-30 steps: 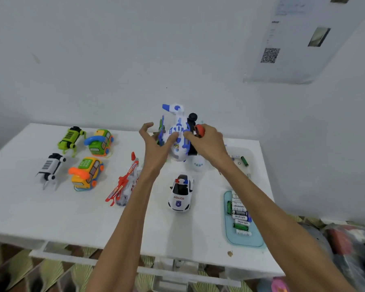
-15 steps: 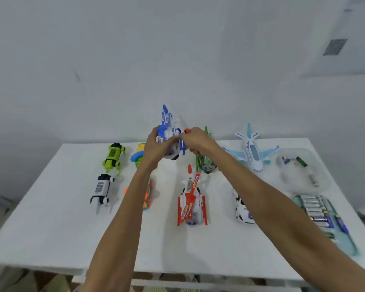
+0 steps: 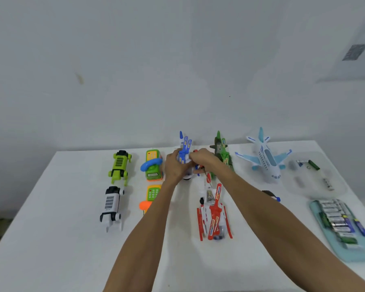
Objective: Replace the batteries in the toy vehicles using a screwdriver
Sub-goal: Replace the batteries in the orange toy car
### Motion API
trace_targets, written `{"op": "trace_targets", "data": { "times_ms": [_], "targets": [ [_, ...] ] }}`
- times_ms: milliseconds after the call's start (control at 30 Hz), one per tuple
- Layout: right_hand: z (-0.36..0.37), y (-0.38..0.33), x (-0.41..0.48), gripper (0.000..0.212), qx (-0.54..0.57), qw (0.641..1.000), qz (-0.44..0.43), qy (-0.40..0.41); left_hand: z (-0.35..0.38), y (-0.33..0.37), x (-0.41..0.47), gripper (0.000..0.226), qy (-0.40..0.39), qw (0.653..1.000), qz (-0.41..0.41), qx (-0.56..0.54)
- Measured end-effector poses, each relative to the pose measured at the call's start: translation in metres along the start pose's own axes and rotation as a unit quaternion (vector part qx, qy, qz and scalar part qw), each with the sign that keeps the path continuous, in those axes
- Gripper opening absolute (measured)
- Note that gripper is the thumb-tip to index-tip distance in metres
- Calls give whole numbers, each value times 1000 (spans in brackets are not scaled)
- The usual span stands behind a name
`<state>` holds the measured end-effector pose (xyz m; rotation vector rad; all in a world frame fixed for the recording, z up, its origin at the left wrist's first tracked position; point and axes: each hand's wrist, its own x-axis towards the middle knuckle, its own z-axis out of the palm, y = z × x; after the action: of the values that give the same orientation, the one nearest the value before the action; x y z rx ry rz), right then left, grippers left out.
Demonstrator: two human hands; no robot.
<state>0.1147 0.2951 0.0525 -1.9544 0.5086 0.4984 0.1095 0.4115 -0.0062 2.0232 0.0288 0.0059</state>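
While both hands meet at the back middle of the worktop (image 3: 51,239), the blue helicopter (image 3: 184,153) sits between them, tail up and nose toward the surface — a pose that, by my reading, turns its underside toward the person so the battery cover can be reached. The left hand (image 3: 175,167) wraps the body from the left, fingers closed round it, acting as the clamp. The right hand (image 3: 202,160) is closed on a screwdriver (image 3: 204,175); a thin shaft slants down and right from under the fist and a bit of red handle peeks out above, though whether the tip is seated in a screw I cannot tell. Round about, the other toys wait in rows: a green dog (image 3: 119,165) and a white dog (image 3: 111,205) at left, two phone cars (image 3: 153,165) beside them, a green helicopter (image 3: 221,152) just right of the hands, a red helicopter (image 3: 214,216) lying nearer the person, and a pale blue plane (image 3: 266,159) further right. Supplies are kept on the right edge, within reach of the tool hand — a clear tray (image 3: 316,186) holding a few loose cells and small parts, and a teal tray (image 3: 356,253) lined with batteries (image 3: 335,220). Keeping the two apart probably separates spent cells from fresh ones. I judge the work to be at the screw stage on this one toy.
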Motion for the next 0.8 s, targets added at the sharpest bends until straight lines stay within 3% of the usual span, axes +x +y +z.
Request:
{"op": "trace_targets", "data": {
  "times_ms": [167,300,367,433,500,600,700,800],
  "targets": [
    [4,0,2,15,-53,998,-9,32,4,-1,-4,62,-22,1000,-14,8],
    [4,-9,-1,21,-133,983,-73,105,-13,3,-1,90,-77,996,-43,32],
    [6,-16,-3,23,-199,959,-119,163,-30,7,1,82,-82,995,-61,9],
    [11,-27,-8,29,-194,950,-159,184,-52,10,6,63,-47,998,-43,-23],
    [23,-40,-7,34,-115,967,-187,133,-78,13,16,55,2,1000,-25,-14],
    [50,-53,-5,33,14,987,-157,21,-107,4,29,50,29,997,-37,60],
    [82,-57,0,18,2,995,-94,-41,-113,-16,36,50,-15,991,-94,91],
    [100,-59,7,25,-30,998,-49,-40,-111,-29,35,60,-67,986,-148,43]
  ]
}}
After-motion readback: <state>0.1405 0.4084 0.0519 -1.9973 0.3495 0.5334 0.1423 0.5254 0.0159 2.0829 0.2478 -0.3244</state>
